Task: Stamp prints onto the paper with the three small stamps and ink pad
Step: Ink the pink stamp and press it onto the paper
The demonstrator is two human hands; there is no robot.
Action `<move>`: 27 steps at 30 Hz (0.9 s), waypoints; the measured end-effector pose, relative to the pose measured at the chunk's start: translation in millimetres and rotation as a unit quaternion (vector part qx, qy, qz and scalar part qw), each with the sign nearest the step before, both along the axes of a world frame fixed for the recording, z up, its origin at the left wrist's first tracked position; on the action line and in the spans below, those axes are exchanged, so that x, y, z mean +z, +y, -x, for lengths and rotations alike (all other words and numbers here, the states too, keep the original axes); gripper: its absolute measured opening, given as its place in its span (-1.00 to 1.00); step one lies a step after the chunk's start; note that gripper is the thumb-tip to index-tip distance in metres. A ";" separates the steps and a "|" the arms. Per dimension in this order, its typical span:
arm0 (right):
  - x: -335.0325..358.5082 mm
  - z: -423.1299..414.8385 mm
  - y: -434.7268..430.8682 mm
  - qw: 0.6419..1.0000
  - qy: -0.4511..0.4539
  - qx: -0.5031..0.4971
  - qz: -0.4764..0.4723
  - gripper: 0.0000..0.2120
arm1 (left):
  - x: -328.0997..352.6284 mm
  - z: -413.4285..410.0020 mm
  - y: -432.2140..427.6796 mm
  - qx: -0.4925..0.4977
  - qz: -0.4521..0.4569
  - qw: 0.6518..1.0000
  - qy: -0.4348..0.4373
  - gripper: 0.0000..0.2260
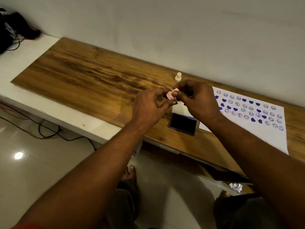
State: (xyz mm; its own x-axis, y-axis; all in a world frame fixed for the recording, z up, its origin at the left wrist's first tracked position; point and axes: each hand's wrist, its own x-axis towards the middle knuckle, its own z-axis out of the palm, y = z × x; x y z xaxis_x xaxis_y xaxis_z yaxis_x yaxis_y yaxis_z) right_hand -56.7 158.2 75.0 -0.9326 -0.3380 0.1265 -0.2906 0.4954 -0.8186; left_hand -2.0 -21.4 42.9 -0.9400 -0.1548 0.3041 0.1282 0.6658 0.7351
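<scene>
My left hand (148, 106) and my right hand (198, 100) meet above the wooden desk, both pinching a small pink stamp (170, 94) between their fingertips. Just below them lies the open ink pad (183, 123), a dark pad in a purple case, with its pale lid (179, 109) folded back and partly hidden by my right hand. A cream stamp (178, 76) stands upright on the desk behind my hands. The white paper (272, 138) lies to the right, covered with several purple hearts and smiley prints. A third stamp is not visible.
The wooden desk top (82, 75) stretches left of my hands against a plain wall. Dark gear and cables (14, 32) sit on the white ledge at far left. Cables (49, 131) trail on the floor below, and my feet show under the desk.
</scene>
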 end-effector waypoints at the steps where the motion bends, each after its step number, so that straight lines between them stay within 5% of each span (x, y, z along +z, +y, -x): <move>1: 0.6 -0.2 1.2 1.000 0.000 0.000 -0.001 -0.84 | 1.5 -0.6 -0.3 0.004 0.006 1.000 0.002 -0.63; 19: -3.0 -5.8 21.2 0.999 0.047 0.004 0.017 -0.73 | -9.1 1.6 -5.9 -0.008 -0.023 0.999 -0.026 -0.72; 27: -34.0 -21.0 53.7 0.981 0.022 0.068 -0.179 -0.78 | -21.2 5.9 -28.3 0.061 -0.067 0.994 -0.064 -0.74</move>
